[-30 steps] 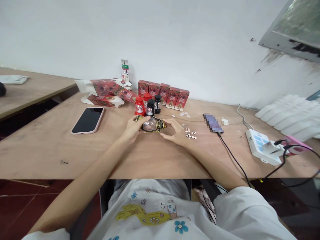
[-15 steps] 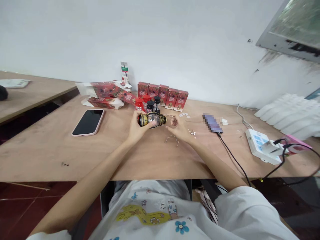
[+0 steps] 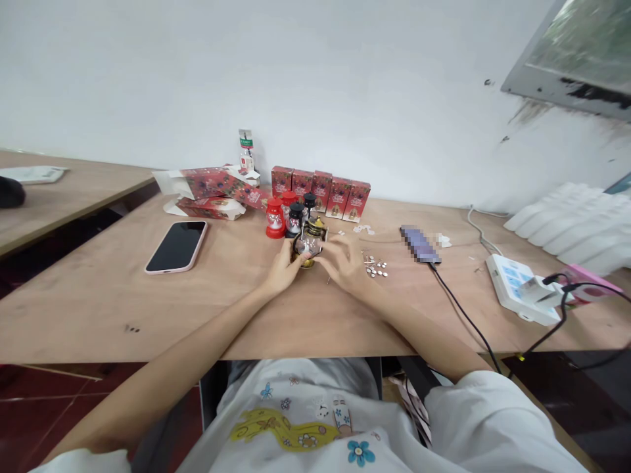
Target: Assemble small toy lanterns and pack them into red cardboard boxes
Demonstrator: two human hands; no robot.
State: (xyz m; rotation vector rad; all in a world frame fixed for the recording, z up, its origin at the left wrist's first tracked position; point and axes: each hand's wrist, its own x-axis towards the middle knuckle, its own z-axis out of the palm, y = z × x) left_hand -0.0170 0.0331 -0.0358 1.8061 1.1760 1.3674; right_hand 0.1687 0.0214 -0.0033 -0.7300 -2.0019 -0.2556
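A small gold-and-black toy lantern with a clear middle stands roughly upright, close to the tabletop. My left hand is wrapped round its lower left side, with the thumb across the front. From the right, my right hand has its thumb and fingers against the lantern's side; exactly what the fingertips pinch is too small to tell. Just behind stand red lanterns and black lanterns. To the right of my right hand lie several small silvery discs and pins.
Red printed boxes line the wall, with opened cartons to their left. A pink-edged phone lies at left. On the right are a cabled phone, a power strip and white packaging. The table's front edge is near me.
The lantern has turned from lying sideways to roughly upright and come lower, nearer the table. My right hand has closed in on its side. The bent wire on the table is now mostly hidden.
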